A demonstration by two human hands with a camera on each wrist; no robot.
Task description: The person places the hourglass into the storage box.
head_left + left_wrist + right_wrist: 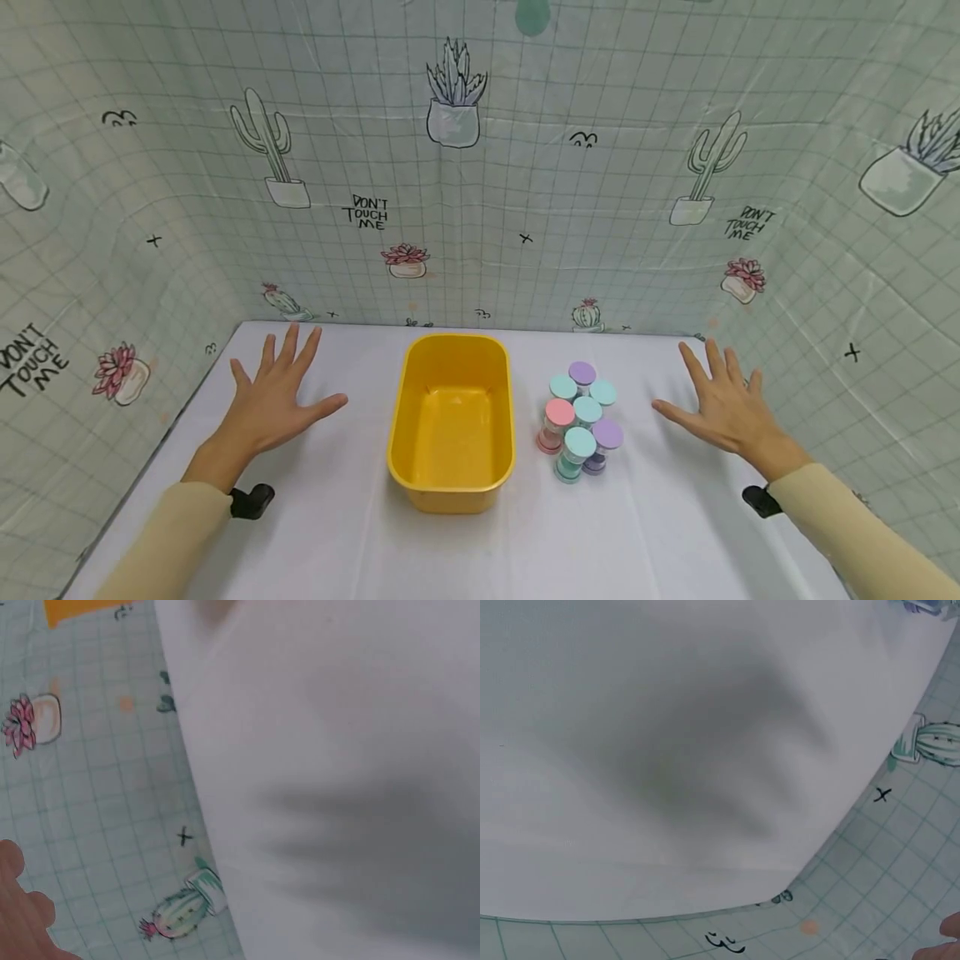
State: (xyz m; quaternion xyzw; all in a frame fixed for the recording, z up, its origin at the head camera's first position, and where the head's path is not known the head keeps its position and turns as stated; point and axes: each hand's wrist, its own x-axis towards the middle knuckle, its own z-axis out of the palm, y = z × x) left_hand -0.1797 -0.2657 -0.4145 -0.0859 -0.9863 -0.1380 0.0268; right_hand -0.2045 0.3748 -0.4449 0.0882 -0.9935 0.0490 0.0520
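Observation:
My left hand hovers over the left part of the table, fingers spread and holding nothing. On the far right, my right hand is likewise spread, palm down above the table, with nothing in it. Between them stands a yellow rectangular bin, its inside bare. Just right of the bin is a cluster of several small clear jars with coloured lids: a pink-lidded jar, purple-lidded jars and teal-lidded jars. The right hand is nearer to these jars, the left nearer to the bin; neither hand touches anything.
A white table carries everything. Behind it and along both sides hangs a pale grid-patterned curtain printed with cacti and potted plants. Black wrist straps show at both sleeves. The hand's soft shadow falls on the table in each wrist view.

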